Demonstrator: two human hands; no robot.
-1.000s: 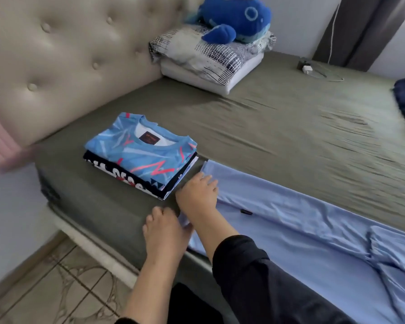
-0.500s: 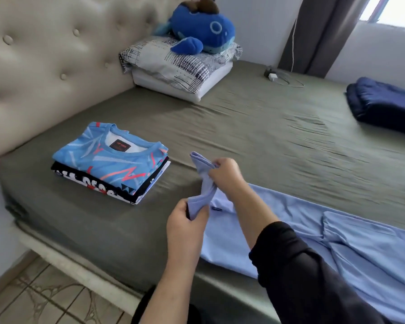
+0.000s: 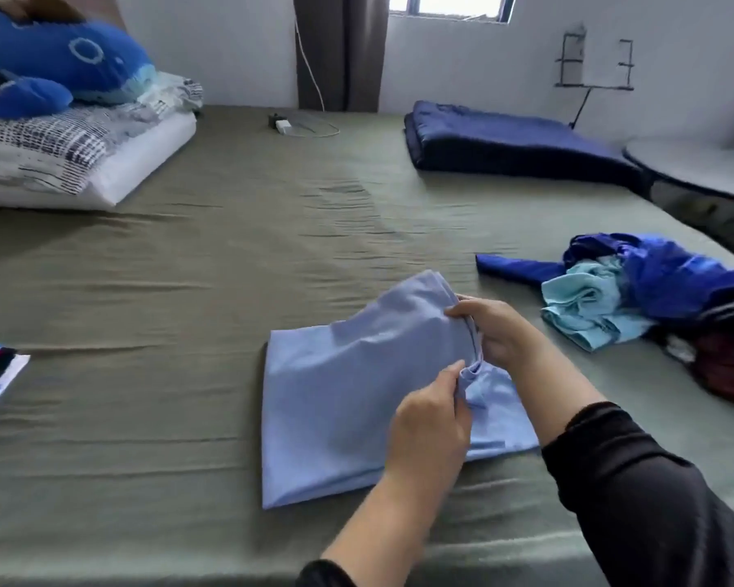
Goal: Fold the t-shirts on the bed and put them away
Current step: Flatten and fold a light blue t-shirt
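On the bed (image 3: 187, 332) | light-blue t-shirt (image 3: 335, 396) now folded over | left hand (image 3: 431, 425), right hand (image 3: 494, 332) pinch its edge

A home bedroom: bed (image 3: 187, 290), pillows (image 3: 81, 163), plush whale (image 3: 60, 57).

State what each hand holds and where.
Both hands pinch the light blue t-shirt at its folded right edge: left hand nearer, right hand farther.

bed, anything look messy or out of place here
Yes: a crumpled heap of clothes lies unfolded on the bed at the right. The light blue shirt, gripped by the left hand and right hand, is folded over.
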